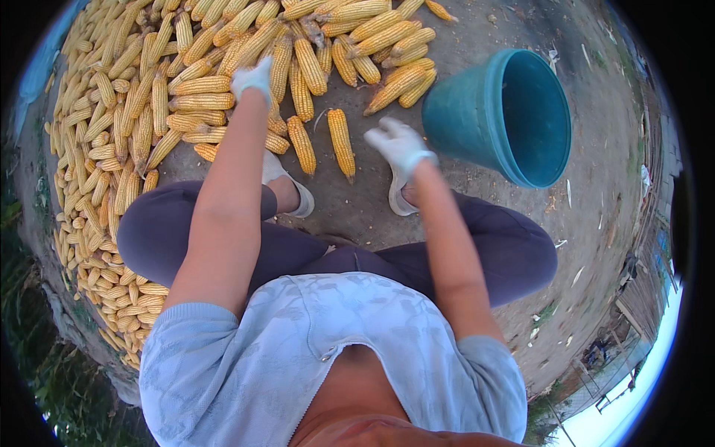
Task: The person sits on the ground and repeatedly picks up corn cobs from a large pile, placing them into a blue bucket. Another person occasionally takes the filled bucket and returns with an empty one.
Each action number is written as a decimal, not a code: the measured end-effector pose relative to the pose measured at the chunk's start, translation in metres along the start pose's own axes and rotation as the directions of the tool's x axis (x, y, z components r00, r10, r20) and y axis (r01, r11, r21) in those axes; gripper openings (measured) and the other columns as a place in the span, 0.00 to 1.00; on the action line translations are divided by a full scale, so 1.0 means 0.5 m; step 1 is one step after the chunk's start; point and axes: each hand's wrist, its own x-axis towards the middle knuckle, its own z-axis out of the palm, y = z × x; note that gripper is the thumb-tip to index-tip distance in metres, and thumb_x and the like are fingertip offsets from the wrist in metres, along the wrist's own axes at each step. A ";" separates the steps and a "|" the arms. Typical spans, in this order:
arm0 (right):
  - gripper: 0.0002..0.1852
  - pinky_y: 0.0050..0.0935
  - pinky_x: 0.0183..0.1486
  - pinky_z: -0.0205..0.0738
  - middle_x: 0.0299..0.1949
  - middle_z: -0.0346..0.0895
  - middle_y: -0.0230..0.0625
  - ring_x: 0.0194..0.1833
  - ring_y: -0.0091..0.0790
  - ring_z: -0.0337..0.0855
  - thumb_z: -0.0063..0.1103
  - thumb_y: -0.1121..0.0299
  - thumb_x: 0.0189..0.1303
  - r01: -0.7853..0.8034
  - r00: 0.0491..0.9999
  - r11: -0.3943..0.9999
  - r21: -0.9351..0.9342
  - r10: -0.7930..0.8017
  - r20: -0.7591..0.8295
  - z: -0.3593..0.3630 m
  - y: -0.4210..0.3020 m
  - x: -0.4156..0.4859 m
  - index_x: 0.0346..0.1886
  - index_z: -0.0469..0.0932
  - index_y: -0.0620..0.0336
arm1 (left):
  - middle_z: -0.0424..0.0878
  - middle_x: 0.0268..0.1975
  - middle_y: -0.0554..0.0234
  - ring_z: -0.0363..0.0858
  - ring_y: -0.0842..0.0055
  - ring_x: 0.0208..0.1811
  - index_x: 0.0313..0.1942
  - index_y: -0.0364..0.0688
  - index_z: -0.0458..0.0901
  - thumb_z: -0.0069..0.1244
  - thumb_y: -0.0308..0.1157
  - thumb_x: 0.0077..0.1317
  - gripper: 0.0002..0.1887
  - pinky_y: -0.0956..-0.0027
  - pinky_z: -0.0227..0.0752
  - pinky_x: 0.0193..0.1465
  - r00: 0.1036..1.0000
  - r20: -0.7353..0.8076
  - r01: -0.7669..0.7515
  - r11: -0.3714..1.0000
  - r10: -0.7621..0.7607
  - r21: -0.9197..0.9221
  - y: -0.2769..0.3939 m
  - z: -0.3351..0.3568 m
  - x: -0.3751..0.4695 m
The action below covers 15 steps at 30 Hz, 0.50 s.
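My left hand (252, 79), in a white glove, rests among the yellow corn cobs (202, 101) at the near edge of a large pile. Its fingers are partly hidden, so I cannot tell whether they grip a cob. My right hand (397, 141), gloved and slightly blurred, hovers with fingers apart and nothing in it. It is between a single corn cob (341, 142) on the ground and a teal plastic bucket (463, 112). The bucket's mouth faces right in the picture, and its inside looks dark. Another loose cob (301, 145) lies left of the single one.
The corn pile (106, 151) spreads along my left side and ahead. My shoes (296, 195) stand on bare earth (357, 212), with my knees spread wide. Scattered husk scraps (578, 275) dot the ground at right. Plants (72, 391) grow at the lower left rim.
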 end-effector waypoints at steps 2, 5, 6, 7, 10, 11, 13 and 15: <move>0.47 0.41 0.63 0.71 0.64 0.72 0.56 0.63 0.50 0.76 0.64 0.41 0.54 -0.227 0.971 0.970 -0.085 0.232 0.053 0.146 0.012 0.084 0.70 0.62 0.63 | 0.83 0.53 0.47 0.82 0.62 0.51 0.57 0.27 0.76 0.69 0.47 0.53 0.39 0.60 0.74 0.56 0.986 -0.039 0.146 0.948 -0.164 -0.283 -0.093 -0.035 0.058; 0.43 0.46 0.63 0.72 0.61 0.74 0.55 0.59 0.53 0.78 0.69 0.47 0.50 -0.300 0.954 0.918 -0.258 0.286 -0.089 0.310 0.045 0.161 0.64 0.63 0.63 | 0.80 0.59 0.49 0.80 0.64 0.55 0.61 0.26 0.71 0.71 0.45 0.52 0.43 0.61 0.73 0.59 0.976 0.030 0.220 0.970 -0.218 -0.100 -0.197 -0.029 0.094; 0.36 0.46 0.58 0.75 0.53 0.77 0.52 0.53 0.51 0.81 0.73 0.54 0.47 -0.247 0.959 0.946 -0.211 0.207 -0.194 0.331 0.058 0.172 0.56 0.68 0.62 | 0.77 0.61 0.49 0.80 0.65 0.56 0.64 0.26 0.68 0.71 0.44 0.52 0.45 0.62 0.72 0.60 0.983 0.029 0.183 0.973 -0.181 -0.139 -0.218 -0.023 0.097; 0.34 0.45 0.57 0.75 0.51 0.78 0.51 0.52 0.49 0.81 0.72 0.57 0.47 -0.183 0.966 0.983 0.001 0.180 -0.185 0.337 0.062 0.187 0.55 0.69 0.62 | 0.77 0.62 0.49 0.79 0.66 0.57 0.65 0.26 0.66 0.71 0.43 0.53 0.46 0.62 0.72 0.61 0.988 0.051 0.153 0.977 -0.147 -0.151 -0.230 -0.013 0.099; 0.28 0.40 0.50 0.76 0.44 0.79 0.46 0.47 0.43 0.82 0.71 0.66 0.46 -0.019 0.951 0.840 0.542 0.182 -0.250 0.284 0.041 0.239 0.51 0.72 0.62 | 0.78 0.59 0.50 0.78 0.66 0.57 0.65 0.26 0.64 0.72 0.40 0.52 0.47 0.63 0.72 0.59 0.952 0.302 0.192 0.852 -0.042 -0.487 -0.228 0.012 0.104; 0.30 0.39 0.50 0.77 0.44 0.79 0.45 0.45 0.42 0.81 0.73 0.66 0.45 0.088 0.935 0.853 0.515 0.108 -0.338 0.253 0.019 0.275 0.52 0.72 0.63 | 0.78 0.58 0.50 0.79 0.66 0.56 0.64 0.26 0.65 0.72 0.40 0.52 0.45 0.64 0.73 0.59 0.968 0.242 0.191 0.839 -0.073 -0.510 -0.220 0.015 0.107; 0.30 0.35 0.51 0.77 0.46 0.79 0.40 0.45 0.36 0.81 0.72 0.66 0.52 0.190 0.978 0.693 0.696 -0.072 -0.196 0.190 -0.027 0.341 0.57 0.71 0.65 | 0.79 0.57 0.52 0.80 0.67 0.55 0.63 0.28 0.68 0.70 0.39 0.55 0.41 0.64 0.74 0.57 0.971 0.235 0.047 0.916 0.053 -0.397 -0.198 0.028 0.112; 0.42 0.33 0.56 0.75 0.58 0.77 0.43 0.54 0.35 0.80 0.74 0.64 0.54 0.082 0.988 0.779 0.621 -0.146 0.052 0.154 -0.078 0.398 0.70 0.62 0.64 | 0.80 0.56 0.53 0.80 0.69 0.54 0.62 0.29 0.69 0.69 0.38 0.57 0.37 0.64 0.74 0.57 0.927 0.368 0.068 0.930 0.075 -0.360 -0.177 0.031 0.120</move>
